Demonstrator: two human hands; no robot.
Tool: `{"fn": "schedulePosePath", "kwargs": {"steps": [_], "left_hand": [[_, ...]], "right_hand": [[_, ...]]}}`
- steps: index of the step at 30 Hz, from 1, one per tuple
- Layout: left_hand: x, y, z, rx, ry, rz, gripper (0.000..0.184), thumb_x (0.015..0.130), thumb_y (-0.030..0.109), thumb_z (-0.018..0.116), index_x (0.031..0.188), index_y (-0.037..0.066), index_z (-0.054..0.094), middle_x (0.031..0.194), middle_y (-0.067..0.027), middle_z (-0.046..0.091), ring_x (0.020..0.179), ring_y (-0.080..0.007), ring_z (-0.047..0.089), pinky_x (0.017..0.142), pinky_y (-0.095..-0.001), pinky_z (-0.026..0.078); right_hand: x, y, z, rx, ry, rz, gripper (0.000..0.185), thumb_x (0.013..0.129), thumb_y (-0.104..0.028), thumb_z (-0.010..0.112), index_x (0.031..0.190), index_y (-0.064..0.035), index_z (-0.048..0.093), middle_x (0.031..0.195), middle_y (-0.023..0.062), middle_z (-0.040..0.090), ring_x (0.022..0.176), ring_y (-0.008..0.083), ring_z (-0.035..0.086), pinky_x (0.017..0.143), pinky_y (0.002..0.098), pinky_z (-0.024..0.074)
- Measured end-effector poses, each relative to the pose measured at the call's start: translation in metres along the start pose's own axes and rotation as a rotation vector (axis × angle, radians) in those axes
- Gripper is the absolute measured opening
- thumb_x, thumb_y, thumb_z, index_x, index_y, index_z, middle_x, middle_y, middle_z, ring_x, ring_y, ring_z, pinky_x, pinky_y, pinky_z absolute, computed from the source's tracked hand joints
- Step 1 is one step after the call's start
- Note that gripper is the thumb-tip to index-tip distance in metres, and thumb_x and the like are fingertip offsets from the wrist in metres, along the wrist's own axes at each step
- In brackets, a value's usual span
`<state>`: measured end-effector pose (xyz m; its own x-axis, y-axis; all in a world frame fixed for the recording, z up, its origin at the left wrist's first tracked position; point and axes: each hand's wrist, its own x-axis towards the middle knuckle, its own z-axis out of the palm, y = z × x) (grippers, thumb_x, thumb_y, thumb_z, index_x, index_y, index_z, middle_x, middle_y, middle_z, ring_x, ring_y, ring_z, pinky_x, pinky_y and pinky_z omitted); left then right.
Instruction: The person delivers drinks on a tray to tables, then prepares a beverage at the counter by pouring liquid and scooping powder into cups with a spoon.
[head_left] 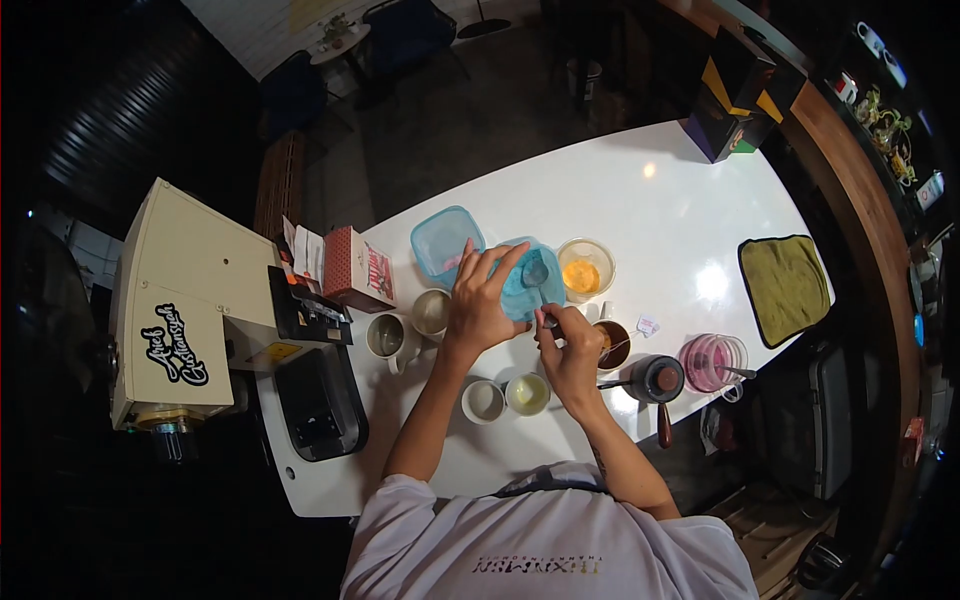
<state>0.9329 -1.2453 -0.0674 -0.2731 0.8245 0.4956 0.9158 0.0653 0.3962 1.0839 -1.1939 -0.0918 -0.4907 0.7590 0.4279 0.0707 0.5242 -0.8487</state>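
Observation:
My left hand (480, 305) grips the side of a light-blue plastic container (514, 304), which looks tilted, with its fingers over the rim. My right hand (570, 352) is closed on the handle of a spoon (536, 274), whose bowl is inside this container. A second light-blue plastic piece (446, 240), a lid or shallow box, lies just beyond my left hand. Right of the container is a clear round tub (583, 269) with orange contents. Near my right wrist are a cup of dark liquid (613, 345) with a tea-bag tag (648, 325) beside it, and a cup of pale yellow liquid (527, 394).
A white cup (484, 402) and two mugs (431, 313) (386, 337) stand at near left. Beige grinder-like machine (175, 300) and red patterned box (358, 270) are left. A wooden-handled pot (657, 380), pink-filled jar (712, 362), green cloth (785, 290) and dark box (735, 95) are right.

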Motion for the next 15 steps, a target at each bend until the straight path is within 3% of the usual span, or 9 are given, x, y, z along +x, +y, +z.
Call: {"fn": "schedulePosePath", "kwargs": {"steps": [6, 15], "left_hand": [[0.000, 0.001, -0.002, -0.050, 0.000, 0.002, 0.086, 0.056, 0.026, 0.085, 0.134, 0.012, 0.051, 0.118, -0.0130, 0.059, 0.109, -0.0356, 0.058, 0.108, -0.0525, 0.039], [-0.002, -0.004, 0.002, -0.036, 0.022, 0.016, 0.080, 0.061, 0.025, 0.082, 0.134, 0.012, 0.051, 0.116, -0.0134, 0.059, 0.108, -0.0376, 0.057, 0.106, -0.0521, 0.040]], "right_hand": [[0.002, -0.002, 0.007, 0.007, 0.004, 0.006, 0.010, 0.085, 0.000, 0.069, 0.093, 0.0045, 0.065, 0.072, 0.0115, 0.064, 0.059, 0.0177, 0.067, 0.053, 0.0284, 0.0492], [0.009, 0.003, 0.016, -0.002, 0.036, 0.026, 0.008, 0.085, 0.001, 0.068, 0.092, 0.0054, 0.066, 0.071, 0.0115, 0.065, 0.059, 0.0178, 0.068, 0.052, 0.0276, 0.0519]]}}
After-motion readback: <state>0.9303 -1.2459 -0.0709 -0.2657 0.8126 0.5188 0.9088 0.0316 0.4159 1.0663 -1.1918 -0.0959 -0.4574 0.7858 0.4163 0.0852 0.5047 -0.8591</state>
